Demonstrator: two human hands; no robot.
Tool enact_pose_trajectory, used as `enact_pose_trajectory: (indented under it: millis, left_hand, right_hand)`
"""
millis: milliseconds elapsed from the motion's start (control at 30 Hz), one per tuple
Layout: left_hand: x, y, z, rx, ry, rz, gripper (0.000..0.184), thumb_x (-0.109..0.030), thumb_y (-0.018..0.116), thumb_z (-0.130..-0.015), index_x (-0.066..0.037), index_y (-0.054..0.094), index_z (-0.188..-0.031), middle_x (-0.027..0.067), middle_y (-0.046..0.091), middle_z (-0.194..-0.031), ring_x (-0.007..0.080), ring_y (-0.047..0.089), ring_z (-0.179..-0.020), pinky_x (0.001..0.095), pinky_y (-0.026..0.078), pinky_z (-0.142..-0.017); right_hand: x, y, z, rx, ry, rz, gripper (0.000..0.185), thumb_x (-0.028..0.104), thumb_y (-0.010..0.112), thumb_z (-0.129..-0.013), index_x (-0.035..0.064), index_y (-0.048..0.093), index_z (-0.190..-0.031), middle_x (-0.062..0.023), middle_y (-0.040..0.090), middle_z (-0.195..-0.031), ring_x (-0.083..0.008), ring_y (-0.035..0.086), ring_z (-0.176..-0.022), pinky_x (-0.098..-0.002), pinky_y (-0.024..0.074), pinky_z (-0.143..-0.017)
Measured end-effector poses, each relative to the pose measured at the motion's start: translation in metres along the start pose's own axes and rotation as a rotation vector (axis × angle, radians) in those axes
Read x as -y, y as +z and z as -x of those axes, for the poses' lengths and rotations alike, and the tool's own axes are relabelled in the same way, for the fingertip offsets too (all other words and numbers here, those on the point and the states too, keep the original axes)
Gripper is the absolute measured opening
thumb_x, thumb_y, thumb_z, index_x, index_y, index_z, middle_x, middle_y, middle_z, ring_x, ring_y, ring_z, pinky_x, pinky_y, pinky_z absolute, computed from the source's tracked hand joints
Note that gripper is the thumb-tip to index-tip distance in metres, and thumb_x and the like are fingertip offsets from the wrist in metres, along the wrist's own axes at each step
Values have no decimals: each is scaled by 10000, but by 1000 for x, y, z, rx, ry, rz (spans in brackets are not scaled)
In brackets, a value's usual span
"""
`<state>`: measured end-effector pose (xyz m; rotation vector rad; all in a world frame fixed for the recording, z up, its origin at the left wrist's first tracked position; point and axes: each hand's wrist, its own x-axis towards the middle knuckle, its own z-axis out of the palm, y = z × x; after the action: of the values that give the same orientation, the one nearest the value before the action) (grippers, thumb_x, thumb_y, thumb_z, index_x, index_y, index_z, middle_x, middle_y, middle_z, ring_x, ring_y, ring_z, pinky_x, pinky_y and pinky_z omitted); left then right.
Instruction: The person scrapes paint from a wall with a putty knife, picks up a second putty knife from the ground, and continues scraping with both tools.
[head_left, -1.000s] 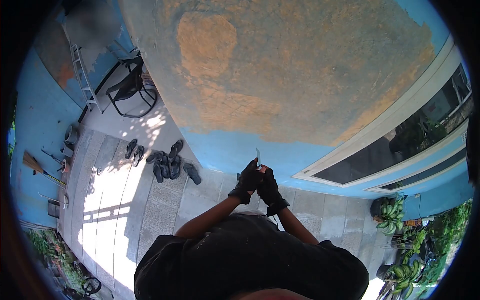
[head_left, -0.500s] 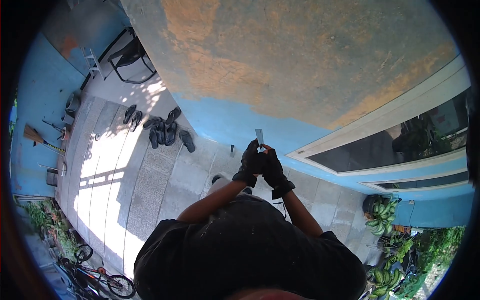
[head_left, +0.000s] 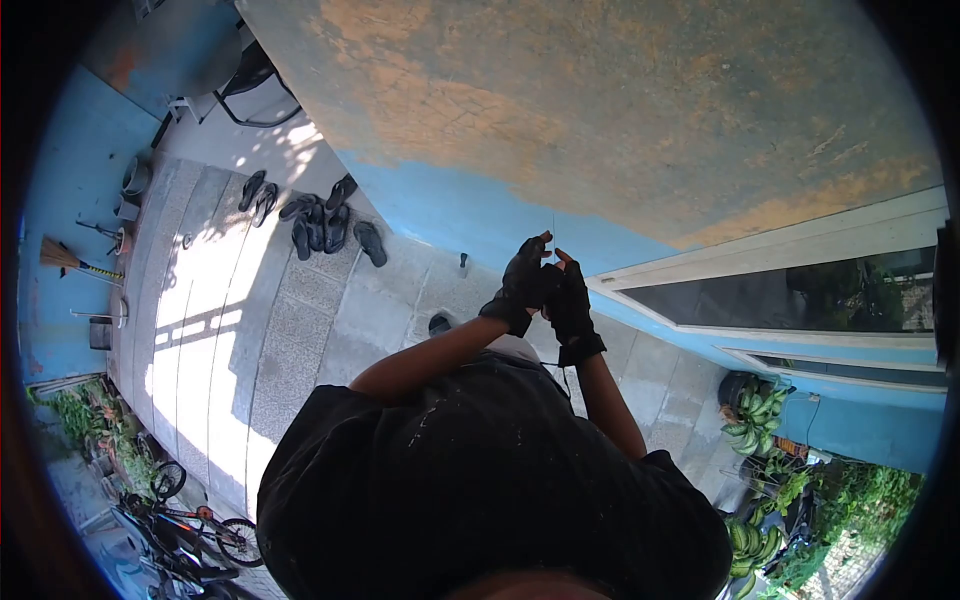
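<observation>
Evidently holding up a thin blade (head_left: 554, 226) between two black-gloved hands, seen almost edge-on against the blue lower strip of the wall (head_left: 455, 203). Impossible to tell how far from it. With the left hand (head_left: 522, 276), curling the fingers in at the base of the blade, pinched nearly together. With the right hand (head_left: 571, 302), bending the fingers just beside, pointing one upward to the right of the blade; too small and dark to tell whether touching it or how wide apart. Bringing both palms close together, ahead of the black shirt (head_left: 490, 480).

Above the blade, rising into the rough brown patch (head_left: 600, 120) with its ragged border. To the right, hemmed in by the white window frame (head_left: 790, 243), with its near corner close to the right hand. Below, following the wall's foot diagonally across grey paving (head_left: 375, 310) toward the potted plant (head_left: 752, 428). To the left, beyond the wall's corner edge, widening into paving and a bright sunlit strip (head_left: 195, 370), as far as the opposite blue wall (head_left: 65, 180). Near that corner, crowded by dark sandals (head_left: 316, 226), well apart from both hands.
</observation>
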<state>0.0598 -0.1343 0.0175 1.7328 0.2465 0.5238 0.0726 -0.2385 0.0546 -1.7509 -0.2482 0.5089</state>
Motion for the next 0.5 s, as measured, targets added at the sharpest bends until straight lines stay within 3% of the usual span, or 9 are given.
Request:
enact_pose_trajectory:
  millis: [67, 133, 167, 233, 300, 367, 500]
  left_hand:
    - [5, 4, -2, -6, -43, 80, 379, -217, 585, -908, -46, 520, -1240, 120, 605, -1079, 272, 622, -945, 372, 518, -800]
    - [1, 0, -13, 244, -435, 163, 368, -315, 459, -1001, -44, 519, -1243, 101, 605, -1122, 215, 618, -957, 344, 509, -841]
    - [20, 8, -14, 229, -453, 171, 368, -315, 459, -1001, -44, 519, -1243, 101, 605, -1122, 215, 618, -957, 344, 509, -841]
    - [72, 28, -15, 297, -707, 1004, 468, -438, 378, -1016, -51, 521, -1238, 128, 582, -1208, 193, 600, -1043, 341, 496, -879]
    - [61, 25, -30, 300, -628, 1007, 505, -476, 350, -1010, -60, 497, -1256, 163, 549, -1279, 238, 579, -1117, 363, 480, -935]
    - [24, 15, -47, 381, -742, 1477, 522, -489, 328, -1009, -64, 465, -1279, 164, 551, -1280, 278, 545, -1170, 388, 462, -977]
    - [39, 48, -69, 229, -728, 1598, 568, -523, 298, -1002, -63, 428, -1311, 148, 556, -1277, 296, 525, -1190, 418, 451, -996]
  right_hand:
    - [-12, -3, -12, -45, -25, 55, 425, 90, 553, -921, 42, 426, -1324, -18, 562, -828, -77, 534, -632, -251, 438, -538]
    - [-30, -11, -29, -97, -236, 251, 420, 141, 564, -925, 102, 440, -1325, 34, 503, -706, -49, 458, -497, -205, 333, -413]
    - [-29, -13, -33, -77, -225, 258, 420, 141, 564, -925, 102, 440, -1325, 34, 503, -706, -49, 458, -497, -205, 333, -413]
    - [-10, -15, -42, 104, -9, -61, 380, 122, 557, -915, 100, 464, -1282, 33, 502, -707, -50, 457, -514, -205, 331, -419]
    - [13, -18, -45, 202, 106, -165, 367, 106, 549, -907, 99, 467, -1265, 40, 493, -704, -51, 456, -517, -201, 332, -418]
    - [15, -29, -58, 286, 105, -193, 514, 4, 545, -837, 61, 438, -1337, -5, 553, -823, -83, 509, -615, -236, 416, -520]
    - [28, -52, -76, 425, 186, -299, 412, 198, 560, -916, 98, 472, -1306, 48, 484, -676, -54, 445, -472, -212, 345, -403]
